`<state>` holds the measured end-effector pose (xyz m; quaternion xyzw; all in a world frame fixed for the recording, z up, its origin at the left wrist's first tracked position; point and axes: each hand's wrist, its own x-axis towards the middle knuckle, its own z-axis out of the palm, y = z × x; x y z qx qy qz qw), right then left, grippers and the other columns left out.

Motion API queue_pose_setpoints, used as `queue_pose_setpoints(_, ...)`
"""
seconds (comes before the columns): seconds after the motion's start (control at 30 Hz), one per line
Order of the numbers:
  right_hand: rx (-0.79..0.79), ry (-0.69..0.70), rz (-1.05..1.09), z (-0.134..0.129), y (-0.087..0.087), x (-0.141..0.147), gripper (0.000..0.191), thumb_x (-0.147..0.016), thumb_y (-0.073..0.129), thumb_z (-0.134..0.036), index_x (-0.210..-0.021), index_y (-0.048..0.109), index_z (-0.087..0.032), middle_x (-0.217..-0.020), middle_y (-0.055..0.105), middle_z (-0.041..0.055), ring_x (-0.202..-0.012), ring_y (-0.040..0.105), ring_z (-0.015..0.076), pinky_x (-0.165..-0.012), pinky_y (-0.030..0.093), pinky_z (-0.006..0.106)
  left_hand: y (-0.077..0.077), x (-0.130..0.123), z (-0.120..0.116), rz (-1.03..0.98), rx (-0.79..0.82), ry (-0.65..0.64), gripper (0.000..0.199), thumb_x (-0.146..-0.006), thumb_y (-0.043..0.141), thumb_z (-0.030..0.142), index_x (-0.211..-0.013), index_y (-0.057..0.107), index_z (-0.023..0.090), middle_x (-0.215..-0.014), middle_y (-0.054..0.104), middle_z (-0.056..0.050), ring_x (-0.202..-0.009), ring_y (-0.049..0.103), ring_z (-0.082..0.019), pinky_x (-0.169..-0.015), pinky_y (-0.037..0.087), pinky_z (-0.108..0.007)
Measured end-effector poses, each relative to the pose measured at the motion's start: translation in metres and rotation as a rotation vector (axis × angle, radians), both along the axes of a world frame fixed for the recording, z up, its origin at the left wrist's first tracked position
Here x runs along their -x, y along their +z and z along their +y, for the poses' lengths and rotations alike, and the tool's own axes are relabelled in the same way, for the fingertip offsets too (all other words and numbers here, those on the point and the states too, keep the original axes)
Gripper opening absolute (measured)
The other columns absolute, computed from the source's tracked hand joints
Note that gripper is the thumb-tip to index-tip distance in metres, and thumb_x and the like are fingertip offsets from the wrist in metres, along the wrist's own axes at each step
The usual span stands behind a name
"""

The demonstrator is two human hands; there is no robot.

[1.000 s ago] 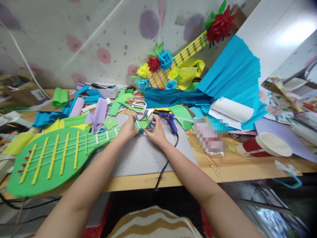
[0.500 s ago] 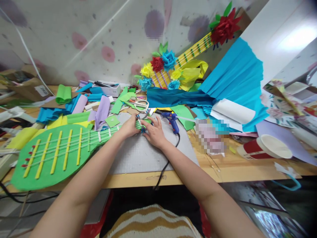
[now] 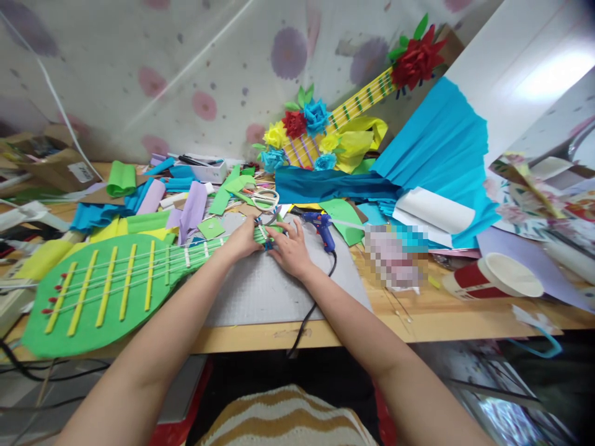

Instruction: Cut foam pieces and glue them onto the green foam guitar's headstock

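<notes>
A green paper guitar (image 3: 106,291) with yellow strips and pale strings lies on the left, its neck reaching to the middle of the grey mat (image 3: 279,297). My left hand (image 3: 244,240) is closed around the neck near its far end. My right hand (image 3: 290,248) touches the end of the neck, thumb and index finger at the dark blue pegs, its other fingers spread. Scissors (image 3: 266,199) with pale handles lie just behind my hands. To the right of them rests a blue glue gun (image 3: 321,229).
A yellow guitar with paper flowers (image 3: 309,145) leans at the back. Blue crepe paper (image 3: 441,161) and a red and white cup (image 3: 493,277) are on the right. Coloured paper scraps (image 3: 190,210) lie back left. A black cord (image 3: 307,322) hangs over the front edge.
The view has shifted slightly. Both hands stay at the end of the neck, with only tiny finger movement.
</notes>
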<state>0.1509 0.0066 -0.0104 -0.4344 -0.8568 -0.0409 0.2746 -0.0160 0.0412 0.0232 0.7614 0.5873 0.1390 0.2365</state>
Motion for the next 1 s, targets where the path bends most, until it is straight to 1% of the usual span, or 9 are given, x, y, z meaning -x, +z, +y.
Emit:
queue_pose_setpoints(0.13, 0.003, 0.005, -0.002, 0.000, 0.000, -0.001, 0.055, -0.078, 0.054, -0.027, -0.129, 0.041, -0.016, -0.108, 0.063, 0.0062, -0.121, 0.035, 0.0227, -0.109, 0.005, 0.051, -0.001, 0.000, 0.000, 0.001, -0.011, -0.003, 0.068, -0.056, 0.068, 0.023, -0.113, 0.034, 0.018, -0.114, 0.056, -0.012, -0.105, 0.055, -0.026, -0.082, 0.044, -0.033)
queue_pose_setpoints(0.33, 0.006, 0.014, -0.020, -0.001, 0.002, 0.000, 0.052, -0.078, 0.051, -0.024, -0.129, 0.041, -0.015, -0.104, 0.064, 0.0072, -0.122, 0.033, 0.0242, -0.108, 0.003, 0.053, -0.001, 0.001, -0.001, -0.012, -0.016, -0.015, 0.066, -0.057, 0.067, 0.023, -0.113, 0.033, 0.019, -0.113, 0.057, -0.012, -0.102, 0.056, -0.025, -0.081, 0.044, -0.034)
queue_pose_setpoints(0.53, 0.028, 0.016, -0.056, -0.001, 0.006, 0.001, 0.054, -0.077, 0.050, -0.024, -0.129, 0.040, -0.015, -0.106, 0.063, 0.0088, -0.123, 0.033, 0.0254, -0.107, 0.000, 0.055, -0.001, 0.002, 0.001, 0.005, -0.013, -0.050, 0.073, -0.057, 0.066, 0.023, -0.119, 0.029, 0.018, -0.115, 0.055, -0.012, -0.104, 0.055, -0.025, -0.081, 0.044, -0.033)
queue_pose_setpoints(0.63, 0.039, 0.023, -0.063, -0.001, 0.008, 0.002, 0.056, -0.076, 0.050, -0.022, -0.130, 0.038, -0.013, -0.109, 0.062, 0.0102, -0.123, 0.033, 0.0255, -0.107, -0.001, 0.056, 0.003, 0.005, 0.001, 0.008, -0.026, -0.086, 0.077, -0.056, 0.068, 0.025, -0.122, 0.028, 0.017, -0.118, 0.053, -0.013, -0.104, 0.055, -0.025, -0.082, 0.044, -0.033)
queue_pose_setpoints(0.73, 0.051, 0.031, -0.062, 0.001, 0.012, 0.002, 0.058, -0.075, 0.050, -0.020, -0.131, 0.036, -0.012, -0.110, 0.061, 0.0107, -0.122, 0.034, 0.0258, -0.107, -0.001, 0.056, 0.010, 0.008, -0.001, 0.073, -0.056, -0.094, 0.072, -0.055, 0.069, 0.030, -0.118, 0.036, 0.016, -0.113, 0.055, -0.012, -0.101, 0.056, -0.026, -0.081, 0.044, -0.034)
queue_pose_setpoints(0.8, 0.060, 0.038, -0.056, 0.001, 0.015, 0.003, 0.060, -0.074, 0.051, -0.020, -0.131, 0.035, -0.011, -0.107, 0.062, 0.0102, -0.121, 0.035, 0.0255, -0.107, 0.000, 0.055, 0.015, 0.010, -0.003, 0.098, -0.111, -0.107, 0.069, -0.056, 0.068, 0.032, -0.116, 0.039, 0.016, -0.112, 0.055, -0.012, -0.103, 0.054, -0.027, -0.083, 0.044, -0.035)
queue_pose_setpoints(0.87, 0.061, 0.042, -0.045, 0.002, 0.017, 0.003, 0.060, -0.074, 0.051, -0.021, -0.131, 0.035, -0.011, -0.105, 0.063, 0.0097, -0.119, 0.036, 0.0253, -0.107, 0.000, 0.055, 0.016, 0.010, -0.005, 0.067, -0.174, -0.158, 0.070, -0.057, 0.067, 0.033, -0.118, 0.039, 0.015, -0.117, 0.051, -0.013, -0.110, 0.050, -0.027, -0.088, 0.042, -0.035)
queue_pose_setpoints(0.93, 0.057, 0.042, -0.037, 0.003, 0.017, 0.003, 0.060, -0.073, 0.051, -0.022, -0.130, 0.035, -0.010, -0.106, 0.063, 0.0097, -0.118, 0.037, 0.0256, -0.107, 0.001, 0.055, 0.014, 0.008, -0.006, 0.024, -0.203, -0.209, 0.073, -0.058, 0.067, 0.034, -0.122, 0.037, 0.014, -0.122, 0.048, -0.013, -0.114, 0.047, -0.026, -0.093, 0.039, -0.036)
queue_pose_setpoints(1.0, 0.054, 0.041, -0.040, 0.003, 0.017, 0.002, 0.059, -0.073, 0.051, -0.022, -0.130, 0.036, -0.010, -0.107, 0.062, 0.0099, -0.118, 0.037, 0.0260, -0.107, 0.001, 0.055, 0.010, 0.006, -0.007, 0.011, -0.207, -0.224, 0.077, -0.057, 0.068, 0.035, -0.123, 0.036, 0.014, -0.124, 0.047, -0.013, -0.115, 0.046, -0.026, -0.096, 0.037, -0.037)
